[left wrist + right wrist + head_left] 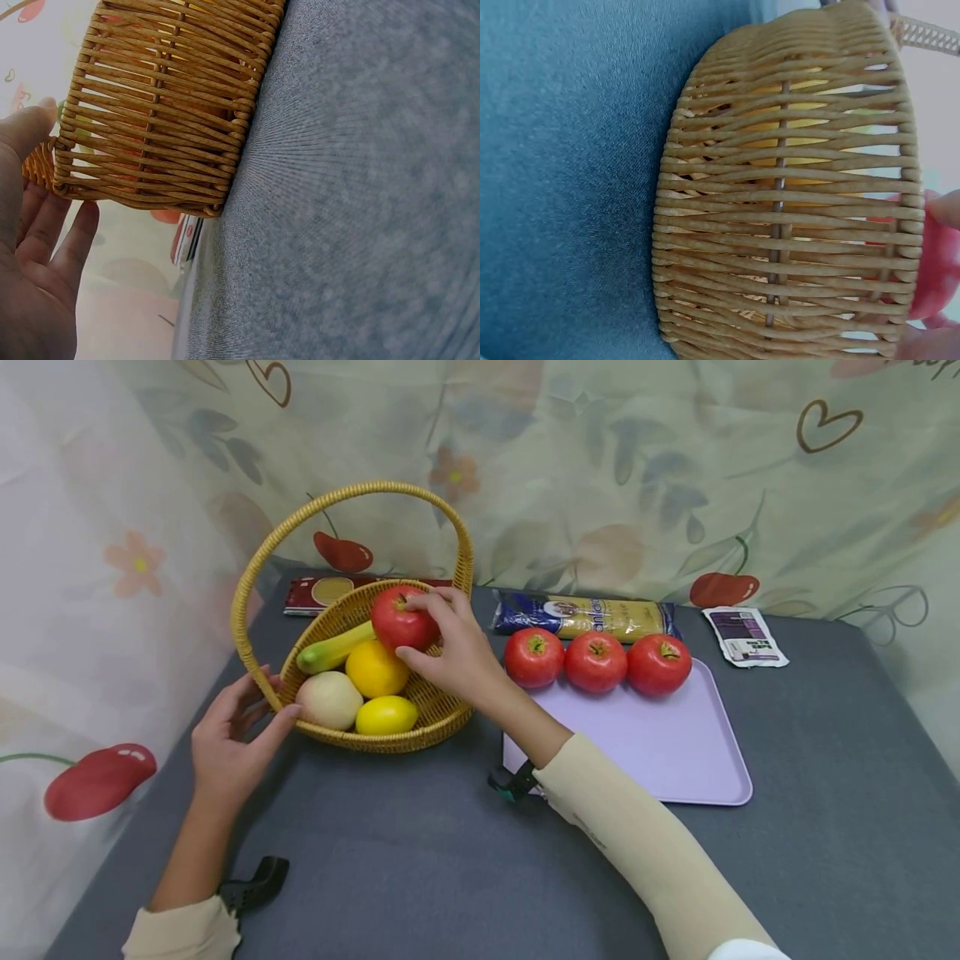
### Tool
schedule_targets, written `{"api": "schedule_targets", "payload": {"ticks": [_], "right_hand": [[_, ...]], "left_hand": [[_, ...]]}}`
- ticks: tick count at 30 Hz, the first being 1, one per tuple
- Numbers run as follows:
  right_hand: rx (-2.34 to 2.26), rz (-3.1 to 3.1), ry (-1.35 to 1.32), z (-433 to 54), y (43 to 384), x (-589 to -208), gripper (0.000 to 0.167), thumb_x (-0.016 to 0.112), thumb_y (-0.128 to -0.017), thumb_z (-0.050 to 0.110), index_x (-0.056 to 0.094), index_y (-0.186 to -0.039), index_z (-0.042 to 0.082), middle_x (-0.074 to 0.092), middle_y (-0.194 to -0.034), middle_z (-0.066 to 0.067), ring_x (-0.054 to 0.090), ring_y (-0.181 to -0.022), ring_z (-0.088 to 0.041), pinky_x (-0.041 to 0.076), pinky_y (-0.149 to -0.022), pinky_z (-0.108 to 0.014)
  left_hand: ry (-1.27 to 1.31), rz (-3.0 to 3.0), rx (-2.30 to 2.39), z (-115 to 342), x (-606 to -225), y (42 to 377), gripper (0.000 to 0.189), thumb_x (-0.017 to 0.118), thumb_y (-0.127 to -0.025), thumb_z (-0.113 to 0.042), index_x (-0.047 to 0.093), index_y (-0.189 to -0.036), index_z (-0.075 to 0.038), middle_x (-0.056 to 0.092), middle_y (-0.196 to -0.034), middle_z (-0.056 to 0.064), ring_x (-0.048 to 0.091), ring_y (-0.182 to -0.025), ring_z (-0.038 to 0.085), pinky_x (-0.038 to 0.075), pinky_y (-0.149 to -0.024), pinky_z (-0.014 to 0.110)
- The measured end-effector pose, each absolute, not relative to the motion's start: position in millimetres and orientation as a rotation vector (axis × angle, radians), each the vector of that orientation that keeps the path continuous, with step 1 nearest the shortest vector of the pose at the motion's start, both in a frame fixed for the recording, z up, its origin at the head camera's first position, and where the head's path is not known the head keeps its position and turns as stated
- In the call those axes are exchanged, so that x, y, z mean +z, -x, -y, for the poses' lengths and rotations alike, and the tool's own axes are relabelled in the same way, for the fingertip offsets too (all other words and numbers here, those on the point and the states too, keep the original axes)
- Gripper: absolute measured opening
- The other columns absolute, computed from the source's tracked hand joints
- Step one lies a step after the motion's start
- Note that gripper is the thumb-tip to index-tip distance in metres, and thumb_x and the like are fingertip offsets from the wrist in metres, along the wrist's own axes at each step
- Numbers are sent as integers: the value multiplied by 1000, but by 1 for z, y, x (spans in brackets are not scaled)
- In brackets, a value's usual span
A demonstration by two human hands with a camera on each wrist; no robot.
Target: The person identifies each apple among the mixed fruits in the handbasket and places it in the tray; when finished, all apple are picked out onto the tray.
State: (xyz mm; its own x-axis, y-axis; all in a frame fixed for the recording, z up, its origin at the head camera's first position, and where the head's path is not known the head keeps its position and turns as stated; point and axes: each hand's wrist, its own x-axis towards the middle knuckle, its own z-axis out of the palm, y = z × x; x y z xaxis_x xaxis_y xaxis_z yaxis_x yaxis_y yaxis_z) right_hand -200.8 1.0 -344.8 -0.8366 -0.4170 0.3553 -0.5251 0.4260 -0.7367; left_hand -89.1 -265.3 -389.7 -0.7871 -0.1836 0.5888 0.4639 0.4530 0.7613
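A wicker basket (442, 727) with a tall arched handle stands on the left of the table. My left hand (234, 739) grips its rim at the handle's foot, thumb on one side and fingers on the other, also seen in the left wrist view. My right hand (461, 647) holds a red apple (397, 620) between thumb and fingers in the basket's back part. Beside that apple lie a long yellow-green fruit (330, 649), an orange (377, 669), a lemon (387, 716) and a pale round fruit (330, 700). In the right wrist view, the woven side (780, 210) partly hides the apple.
A lilac tray (675, 752) right of the basket bears three red apples (596, 662) along its back edge. Behind it lies a pasta packet (592, 616). A small white and purple pouch (746, 637) is farther right. A dark red packet (303, 597) lies behind the basket.
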Motion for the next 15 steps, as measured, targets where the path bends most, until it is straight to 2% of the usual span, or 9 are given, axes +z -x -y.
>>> {"api": "schedule_targets", "payload": {"ticks": [9, 15], "right_hand": [[1334, 2497, -956, -15, 186, -344, 48, 79, -88, 19, 59, -130, 11, 37, -145, -15, 48, -126, -27, 49, -101, -29], [1330, 2452, -957, -25, 175, -343, 47, 78, -88, 21, 59, -130, 11, 37, -145, -15, 48, -125, -26, 51, -100, -32]], "left_hand": [[228, 2084, -1376, 275, -405, 96, 60, 78, -77, 15, 62, -134, 0, 65, -121, 23, 66, -109, 14, 52, -90, 17], [234, 2088, -1365, 262, -386, 87, 56, 76, -78, 17, 61, -132, 6, 63, -119, 29, 66, -108, 14, 52, -91, 18]]}}
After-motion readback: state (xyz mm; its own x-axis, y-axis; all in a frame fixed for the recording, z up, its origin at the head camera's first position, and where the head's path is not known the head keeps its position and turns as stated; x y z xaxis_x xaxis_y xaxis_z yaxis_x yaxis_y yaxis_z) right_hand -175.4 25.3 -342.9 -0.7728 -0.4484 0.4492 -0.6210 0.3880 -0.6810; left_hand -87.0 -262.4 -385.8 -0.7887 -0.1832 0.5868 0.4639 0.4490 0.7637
